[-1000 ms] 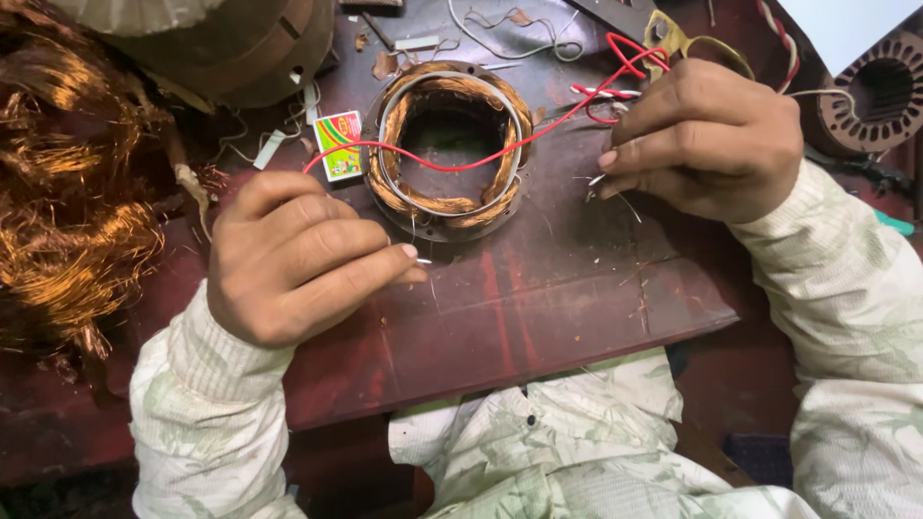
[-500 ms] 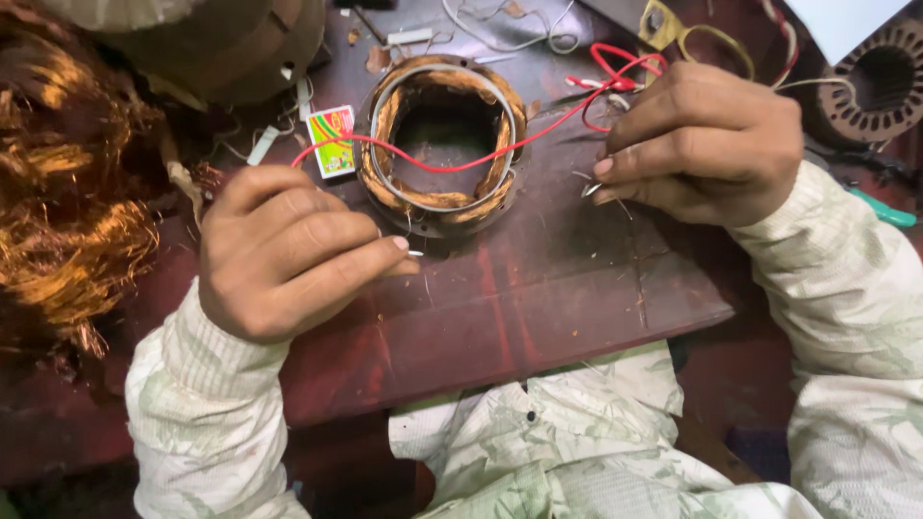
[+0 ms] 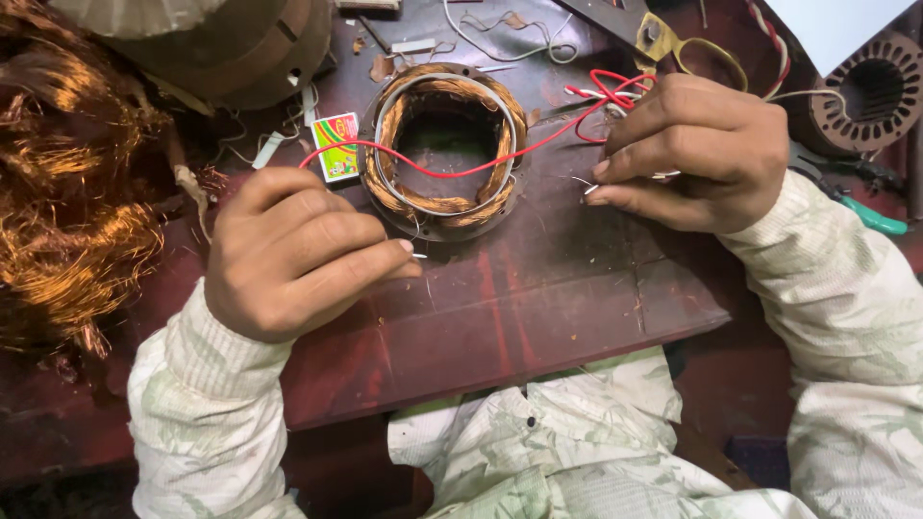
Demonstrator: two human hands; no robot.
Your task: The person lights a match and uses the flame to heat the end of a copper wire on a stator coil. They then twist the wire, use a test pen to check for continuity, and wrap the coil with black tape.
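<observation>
Between both hands' grips (image 3: 306, 255) (image 3: 694, 152), copper-wound stator (image 3: 444, 146)

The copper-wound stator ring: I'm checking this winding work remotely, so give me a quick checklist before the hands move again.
1. Stator ring flat on the dark red board: ok.
2. Left hand pinching a thin wire end at its fingertips: ok.
3. Right hand gripping thin wire ends: ok.
4. Red wire clear of the ring: not ok, it crosses the opening.
5. Loose copper wire pile apart from the ring: ok.
6. Wire ends stripped: cannot tell.
</observation>
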